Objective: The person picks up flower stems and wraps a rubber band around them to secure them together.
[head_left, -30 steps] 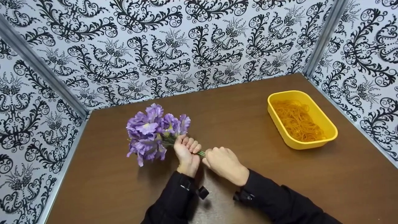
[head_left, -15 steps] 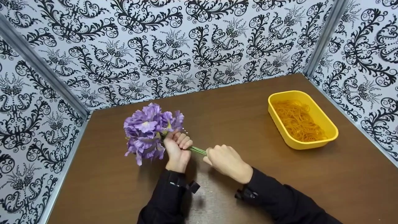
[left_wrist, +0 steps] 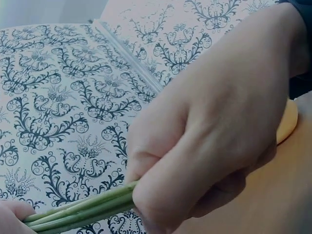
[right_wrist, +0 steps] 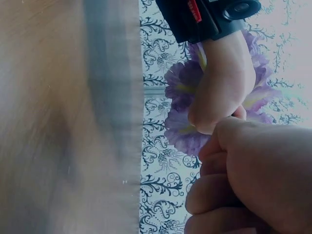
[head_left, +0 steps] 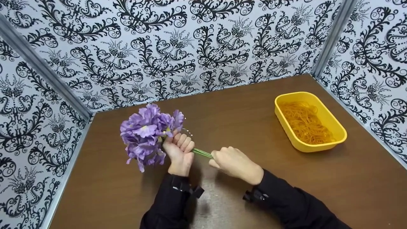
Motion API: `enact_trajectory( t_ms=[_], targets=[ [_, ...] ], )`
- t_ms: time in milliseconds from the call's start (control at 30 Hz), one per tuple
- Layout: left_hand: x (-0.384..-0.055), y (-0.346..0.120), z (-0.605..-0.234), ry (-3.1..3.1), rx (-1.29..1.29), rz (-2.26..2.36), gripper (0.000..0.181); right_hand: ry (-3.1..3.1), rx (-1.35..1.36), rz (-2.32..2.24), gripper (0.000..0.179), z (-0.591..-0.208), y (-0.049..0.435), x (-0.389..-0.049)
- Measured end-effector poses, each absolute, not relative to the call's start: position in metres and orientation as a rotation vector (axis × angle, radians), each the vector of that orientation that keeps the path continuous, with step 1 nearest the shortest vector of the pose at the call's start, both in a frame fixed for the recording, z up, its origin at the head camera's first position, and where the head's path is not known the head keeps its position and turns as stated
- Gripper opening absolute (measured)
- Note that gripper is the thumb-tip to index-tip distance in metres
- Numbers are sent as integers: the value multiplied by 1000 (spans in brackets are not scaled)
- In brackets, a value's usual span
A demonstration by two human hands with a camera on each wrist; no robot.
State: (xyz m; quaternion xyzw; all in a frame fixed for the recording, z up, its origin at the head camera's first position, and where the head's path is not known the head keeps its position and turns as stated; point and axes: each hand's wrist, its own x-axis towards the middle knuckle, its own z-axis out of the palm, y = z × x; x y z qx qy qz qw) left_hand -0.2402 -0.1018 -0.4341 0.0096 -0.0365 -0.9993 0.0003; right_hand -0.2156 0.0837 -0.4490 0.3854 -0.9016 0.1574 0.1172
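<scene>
Head view, wall (head_left: 178,47): white panels with black scrolls stand behind and to both sides.
Worktop (head_left: 238,121): brown, plain, under everything else.
Tub (head_left: 310,148): yellow, upright at the right, with a tangle of thin orange bands (head_left: 305,124) inside.
Flowers (head_left: 144,135): a purple bunch over the left half of the worktop, blooms facing left; petals could crease if gripped too high.
Right hand (head_left: 235,163): fingers curled round the lower stems (head_left: 203,153), hiding their ends; loosening could let them splay or drop.
Left hand (head_left: 179,152): grips the bunch just below the blooms; a slack hold might let it twist or slip.
Stems: green, bare between the hands; uneven pulling could bend them.
</scene>
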Motion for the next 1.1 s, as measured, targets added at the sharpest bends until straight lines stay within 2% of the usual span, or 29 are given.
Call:
enact_trajectory(
  t_ms=[233, 633, 833, 967, 1100],
  targets=[
    [-237, -97, -433, -129, -217, -3074, 35, -2699, 1274, 482, 27, -432, 94, -215],
    [-237, -119, -422, -10, -256, -3041, 37, -2795, 1294, 549, 28, -418, 134, -221],
    [-234, -131, -412, 60, -267, -3034, 39, -2696, 983, 613, 18, -394, 188, -237],
    [-230, -136, -404, 86, -278, -3021, 39, -2761, 703, 657, 23, -378, 235, -243],
    [-228, -139, -401, 124, -342, -3020, 40, -2864, 574, 628, 30, -379, 275, -248]
  ],
)
